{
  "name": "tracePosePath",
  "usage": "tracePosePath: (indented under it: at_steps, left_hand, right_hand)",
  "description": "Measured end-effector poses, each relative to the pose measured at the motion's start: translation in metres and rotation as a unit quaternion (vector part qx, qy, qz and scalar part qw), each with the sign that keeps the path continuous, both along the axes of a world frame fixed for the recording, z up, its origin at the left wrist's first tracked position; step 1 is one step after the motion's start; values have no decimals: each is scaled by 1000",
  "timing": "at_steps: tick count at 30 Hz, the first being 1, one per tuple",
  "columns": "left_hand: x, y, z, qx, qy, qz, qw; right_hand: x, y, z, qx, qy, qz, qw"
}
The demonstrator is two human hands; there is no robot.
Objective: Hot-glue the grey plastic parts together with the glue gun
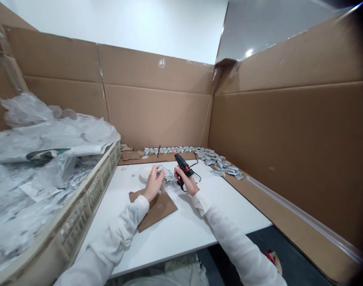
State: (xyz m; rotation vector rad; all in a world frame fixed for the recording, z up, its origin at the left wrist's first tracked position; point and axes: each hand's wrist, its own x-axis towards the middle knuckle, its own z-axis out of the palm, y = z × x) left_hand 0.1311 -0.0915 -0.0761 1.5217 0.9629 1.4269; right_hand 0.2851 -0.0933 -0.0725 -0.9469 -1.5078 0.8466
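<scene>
My right hand (pixel 184 180) is wrapped round the handle of a black hot glue gun (pixel 184 165) with an orange tip, which points up and to the left. Between the fingers of my left hand (pixel 154 183) is a small silvery-grey flat piece (pixel 166 173), whose exact kind I cannot make out. The glue gun's tip is above and to the right of this piece, apart from it. Below my left hand a sheet of brown cardboard (pixel 157 212) lies on the white table (pixel 223 210). Behind the hand shows part of a pale round thing (pixel 144 174).
Several similar silvery pieces stand in a row (pixel 169 150) at the back, and more lie in a pile (pixel 223 163) at the back right. A beige plastic crate (pixel 80 210) full of bagged pieces flanks the left side. Cardboard walls (pixel 157 103) enclose the table. The gun's cord (pixel 197 161) trails behind it.
</scene>
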Motion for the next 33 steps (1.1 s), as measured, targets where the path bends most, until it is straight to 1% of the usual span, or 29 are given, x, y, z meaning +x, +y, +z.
tracePosePath:
  at_steps: [2,4,6,9,12,17,22,33]
  left_hand:
    - [-2,2,-1,-10,-11,14,1000]
    - [-4,4,-1,-31,-42,35,998]
    - [-6,5,-1,-50,-69,38,996]
    - [-7,3,1,-59,-80,0,995]
    - [-7,3,1,-42,-82,-24,995]
    - [-6,4,-2,-32,-76,-17,996]
    - [-5,3,0,-36,-67,-13,997]
    - [-3,0,2,-12,-56,-15,998]
  right_hand:
    - [0,4,-2,-22,25,13,999]
    - [0,7,-5,-40,48,22,998]
    - [-1,8,-7,-54,58,33,996]
    - [0,7,-8,-60,62,47,995]
    - [1,5,-8,-59,54,52,995]
    - [1,0,-6,-66,16,38,997]
    - [0,-5,-1,-77,-13,27,997]
    - [2,-2,-2,-92,-28,-4,995]
